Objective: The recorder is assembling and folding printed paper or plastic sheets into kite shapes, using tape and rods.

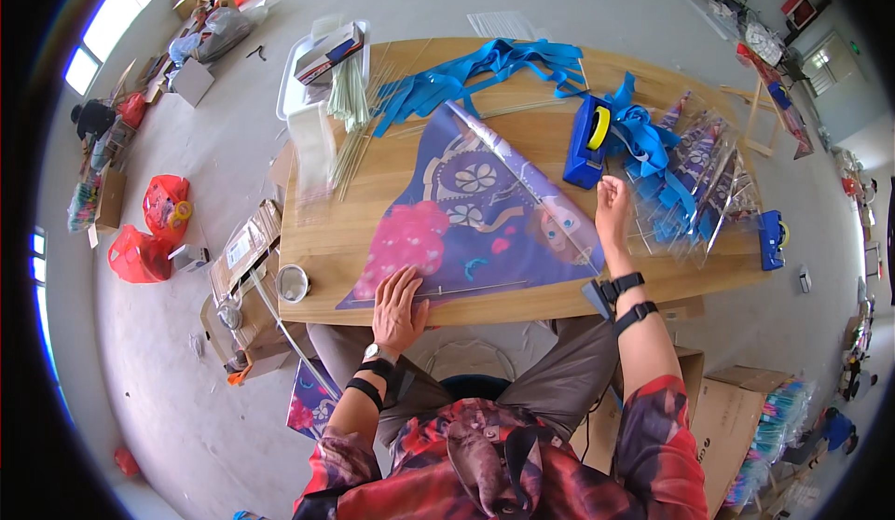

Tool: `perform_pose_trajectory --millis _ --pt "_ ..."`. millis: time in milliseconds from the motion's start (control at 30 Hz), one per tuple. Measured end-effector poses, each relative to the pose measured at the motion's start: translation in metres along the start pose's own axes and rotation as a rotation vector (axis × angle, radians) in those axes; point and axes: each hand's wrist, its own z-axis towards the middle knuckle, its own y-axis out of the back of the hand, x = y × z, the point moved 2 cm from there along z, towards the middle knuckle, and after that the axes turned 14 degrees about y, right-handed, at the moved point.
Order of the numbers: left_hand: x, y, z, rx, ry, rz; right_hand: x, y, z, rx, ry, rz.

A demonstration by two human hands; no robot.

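A purple triangular kite [466, 212], printed with flowers, a pink shape and a cartoon face, lies on the wooden table [718, 273]. One thin rod [475, 290] runs along its near edge, and its right edge is folded over. My left hand [401, 307] lies flat with fingers stretched on the kite's near left part, by the rod. Beside the blue tape dispenser [585, 152] with its yellow roll, my right hand [612, 210] is raised, thumb and forefinger pinched together. Whatever is between those fingertips is too small to make out.
Blue ribbons [475, 77] and a bundle of pale sticks [348, 96] lie at the back. Clear-wrapped packages [699, 180] pile up on the right, near a second tape dispenser [772, 240]. A small round container [293, 283] stands at the left edge. Cardboard boxes [736, 427] flank the table.
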Motion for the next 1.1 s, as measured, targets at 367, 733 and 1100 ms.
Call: perform_pose_trajectory --millis 367,733,1100 --pt "0.000 -0.006 0.002 0.004 0.024 0.023 -0.056 -0.014 0.063 0.204 -0.292 0.154" --pt "-0.003 -0.004 0.003 0.006 0.032 0.018 -0.047 -0.002 0.071 0.128 -0.680 0.620" --pt "-0.005 -0.007 0.005 -0.005 0.018 0.012 -0.056 -0.011 0.054 0.025 -0.636 0.706"
